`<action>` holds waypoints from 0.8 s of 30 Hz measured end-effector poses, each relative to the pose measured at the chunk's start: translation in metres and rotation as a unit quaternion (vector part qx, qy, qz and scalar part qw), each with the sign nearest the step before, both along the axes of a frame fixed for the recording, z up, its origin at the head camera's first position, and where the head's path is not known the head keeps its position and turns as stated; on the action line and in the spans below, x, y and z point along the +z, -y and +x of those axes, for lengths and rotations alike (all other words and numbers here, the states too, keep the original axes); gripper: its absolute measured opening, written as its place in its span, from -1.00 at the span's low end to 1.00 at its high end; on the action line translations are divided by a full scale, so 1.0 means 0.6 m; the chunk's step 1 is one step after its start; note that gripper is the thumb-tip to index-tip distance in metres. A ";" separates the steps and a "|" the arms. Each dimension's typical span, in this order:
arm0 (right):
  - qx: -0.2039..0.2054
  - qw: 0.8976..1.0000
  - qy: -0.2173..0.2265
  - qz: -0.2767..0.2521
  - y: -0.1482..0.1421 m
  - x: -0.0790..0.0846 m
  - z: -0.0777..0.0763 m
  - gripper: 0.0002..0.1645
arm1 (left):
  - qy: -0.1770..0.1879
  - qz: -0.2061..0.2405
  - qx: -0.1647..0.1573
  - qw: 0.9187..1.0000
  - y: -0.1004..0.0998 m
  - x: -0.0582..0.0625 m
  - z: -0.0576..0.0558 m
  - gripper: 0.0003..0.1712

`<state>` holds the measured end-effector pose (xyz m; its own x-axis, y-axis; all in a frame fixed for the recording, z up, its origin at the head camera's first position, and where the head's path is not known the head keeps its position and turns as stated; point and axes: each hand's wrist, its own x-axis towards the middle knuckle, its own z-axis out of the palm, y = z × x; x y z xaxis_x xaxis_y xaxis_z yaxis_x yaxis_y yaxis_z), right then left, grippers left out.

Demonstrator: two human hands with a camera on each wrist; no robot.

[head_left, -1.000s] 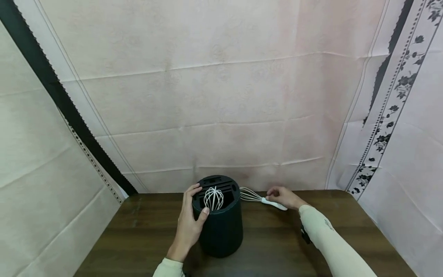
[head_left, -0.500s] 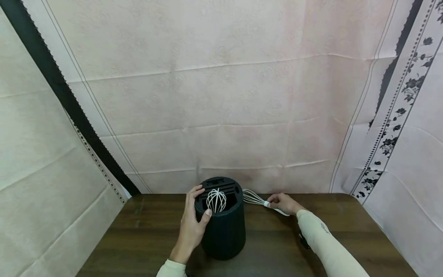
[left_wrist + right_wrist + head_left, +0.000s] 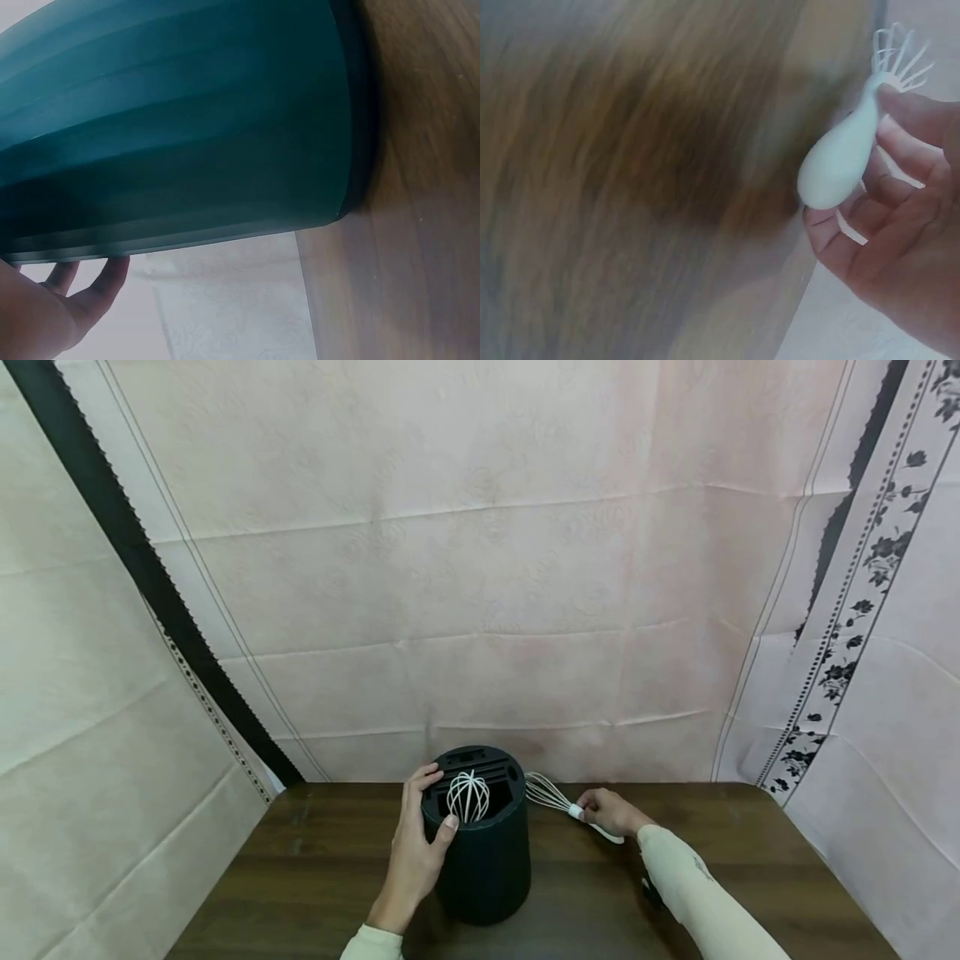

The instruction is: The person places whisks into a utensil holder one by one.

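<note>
A dark green, ribbed utensil holder (image 3: 483,872) stands upright on the table, its black slotted top facing up. My left hand (image 3: 416,856) grips it at the upper left, thumb over the front rim; in the left wrist view the fingertips (image 3: 112,274) lie along the holder's side. The wire head of a white whisk (image 3: 468,797) shows in the large opening of the top. To the holder's right, my right hand (image 3: 615,814) pinches a second white whisk (image 3: 553,795) near where handle meets wires. Its rounded handle (image 3: 840,161) fills the right wrist view's centre right, wires pointing away.
The brown wooden table (image 3: 337,868) has a back edge just behind the holder and the second whisk. A pale cloth (image 3: 480,610) hangs as a wall behind it, with more cloth at both sides.
My right hand has come down onto the second whisk, from fingers beside the handle to a pinch near its neck. That whisk has shifted slightly toward the front; the left hand keeps its grip.
</note>
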<state>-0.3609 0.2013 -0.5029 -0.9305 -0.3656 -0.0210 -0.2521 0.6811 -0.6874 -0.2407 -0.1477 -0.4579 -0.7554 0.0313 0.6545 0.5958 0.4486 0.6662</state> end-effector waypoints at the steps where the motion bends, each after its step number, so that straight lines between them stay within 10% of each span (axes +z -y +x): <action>1: 0.001 1.000 0.001 -0.003 -0.001 0.001 0.005 -0.89 | 0.002 0.000 -0.001 1.000 -0.001 -0.001 0.000 -0.29; 24: 0.060 0.978 0.057 -0.189 -0.005 0.095 0.104 -0.52 | -0.009 0.005 0.013 1.000 -0.001 -0.005 -0.002 -0.28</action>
